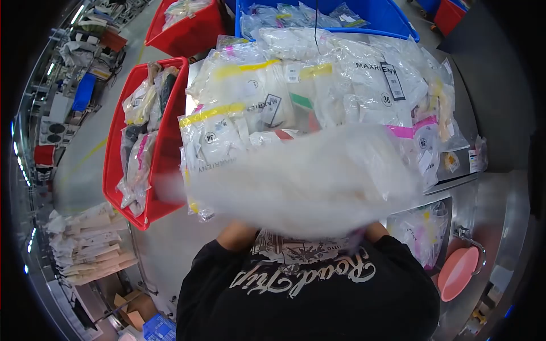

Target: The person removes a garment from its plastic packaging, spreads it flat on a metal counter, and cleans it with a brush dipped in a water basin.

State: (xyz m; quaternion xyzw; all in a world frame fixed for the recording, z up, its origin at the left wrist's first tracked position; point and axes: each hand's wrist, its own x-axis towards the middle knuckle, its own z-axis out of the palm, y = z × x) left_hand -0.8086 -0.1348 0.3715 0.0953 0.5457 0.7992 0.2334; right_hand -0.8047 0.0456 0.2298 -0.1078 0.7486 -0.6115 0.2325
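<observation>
A large plastic-wrapped garment bag (307, 184), white and smeared by motion, is held up in front of my chest, over the near side of a pile. My left hand (238, 235) reaches up to its lower edge at the left; only the wrist area shows. At its lower right edge is my right hand (375, 231), also mostly covered by the bag. The fingers of both hands are hidden behind it. Beyond lies a heap of clear garment bags (369, 85) with printed lettering, size numbers, and yellow and pink strips.
Left of the table stands a red bin (145, 221) of bagged garments, with another red bin (149, 37) farther back. A blue bin (392, 25) is behind the heap. At right are a lower bagged bundle (418, 233) and a pink basin (458, 273). Stacked packets (91, 244) lie lower left.
</observation>
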